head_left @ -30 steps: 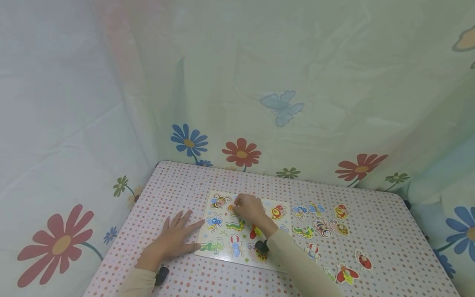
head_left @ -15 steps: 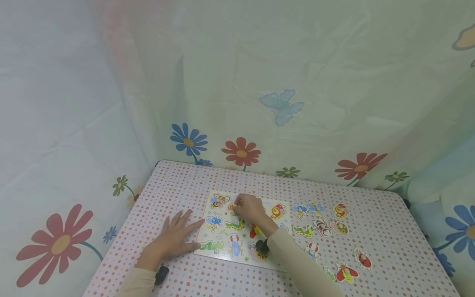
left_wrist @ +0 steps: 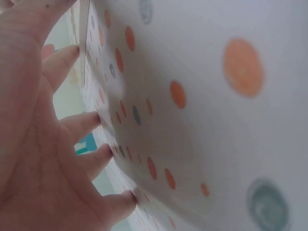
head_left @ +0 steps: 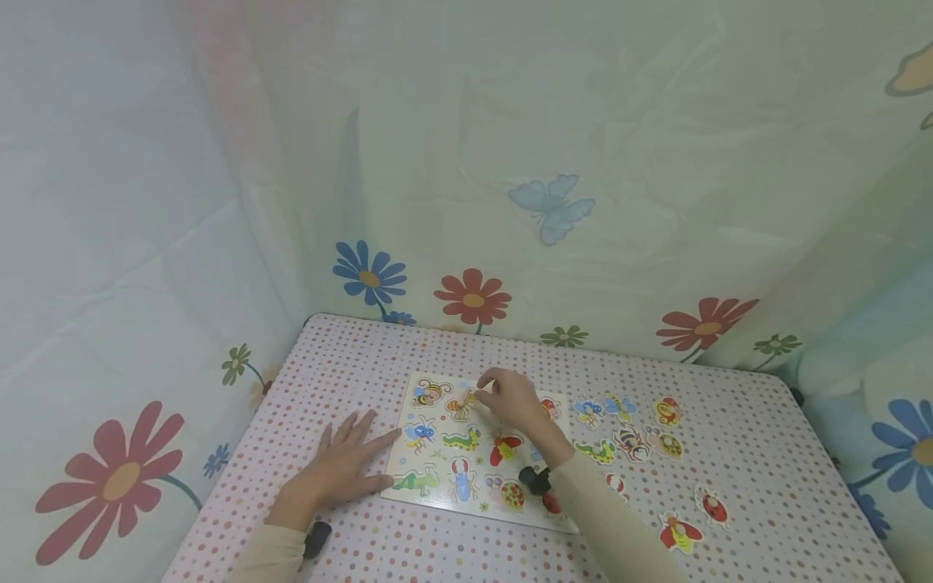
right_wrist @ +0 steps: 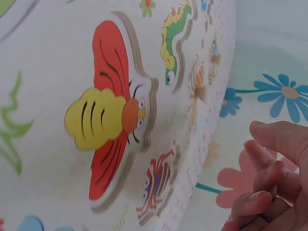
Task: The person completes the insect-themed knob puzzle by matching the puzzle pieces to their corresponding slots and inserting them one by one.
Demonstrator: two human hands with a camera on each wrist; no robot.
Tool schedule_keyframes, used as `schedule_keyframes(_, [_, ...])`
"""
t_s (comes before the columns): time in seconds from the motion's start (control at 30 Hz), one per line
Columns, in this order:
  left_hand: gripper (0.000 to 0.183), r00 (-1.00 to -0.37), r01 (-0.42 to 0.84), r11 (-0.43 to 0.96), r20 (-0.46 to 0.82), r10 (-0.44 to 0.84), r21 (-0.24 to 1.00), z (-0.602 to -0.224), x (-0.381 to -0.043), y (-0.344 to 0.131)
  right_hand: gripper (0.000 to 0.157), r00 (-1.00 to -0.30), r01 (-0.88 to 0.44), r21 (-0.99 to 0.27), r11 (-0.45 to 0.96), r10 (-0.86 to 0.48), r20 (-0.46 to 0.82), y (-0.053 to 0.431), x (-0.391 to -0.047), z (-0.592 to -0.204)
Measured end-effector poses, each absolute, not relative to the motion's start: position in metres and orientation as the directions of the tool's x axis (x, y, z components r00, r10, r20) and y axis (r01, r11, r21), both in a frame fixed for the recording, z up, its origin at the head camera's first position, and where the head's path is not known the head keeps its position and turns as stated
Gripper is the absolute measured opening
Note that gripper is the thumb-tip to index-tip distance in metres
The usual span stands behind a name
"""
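A board (head_left: 397, 465) printed with insects lies flat on the table. My left hand (head_left: 338, 470) rests beside its left edge, palm down, fingers spread; index finger and thumb touch the edge. In the left wrist view the fingertips (left_wrist: 129, 199) press on the dotted cloth. My right hand (head_left: 516, 402) hovers over the upper part of the board, fingers loosely bent, with nothing seen between them. Just left of it an orange-striped insect piece (head_left: 459, 407) sits on the board. The right wrist view shows thumb and fingers apart, above a red-winged insect piece (right_wrist: 108, 115) and a caterpillar piece (right_wrist: 172, 45).
Several loose insect pieces lie right of the board, among them a spider (head_left: 631, 443), a blue-winged dragonfly (head_left: 619, 407), a ladybird (head_left: 713, 508) and a red-winged fly (head_left: 680, 533). Flower-printed cloth (head_left: 408, 202) hangs behind the dotted table (head_left: 350, 348).
My right hand has let go of the orange-striped insect piece and moved up and right, uncovering it and the red-winged insect. The left hand stays put.
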State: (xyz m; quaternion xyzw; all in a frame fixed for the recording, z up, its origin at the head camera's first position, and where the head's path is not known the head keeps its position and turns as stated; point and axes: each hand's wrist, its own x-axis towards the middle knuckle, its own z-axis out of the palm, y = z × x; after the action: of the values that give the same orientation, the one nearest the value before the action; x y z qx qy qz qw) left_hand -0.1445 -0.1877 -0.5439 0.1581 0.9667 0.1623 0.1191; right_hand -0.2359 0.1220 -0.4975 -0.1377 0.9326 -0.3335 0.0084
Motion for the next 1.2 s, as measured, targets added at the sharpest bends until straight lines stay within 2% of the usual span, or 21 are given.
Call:
schedule_keyframes(0.77, [0.074, -0.919, 0.273, 0.892, -0.175, 0.352, 0.36, -0.545, -0.143, -0.189, 0.019, -0.99, -0.143, -0.652, 0.745, -0.097, 0.106, 0.206, -0.213, -0.481])
schedule_keyframes(1.2, [0.073, -0.922, 0.267, 0.895, -0.176, 0.345, 0.357, -0.542, -0.142, -0.187, 0.024, -0.993, -0.094, -0.615, 0.783, -0.033, 0.109, 0.251, -0.199, -0.481])
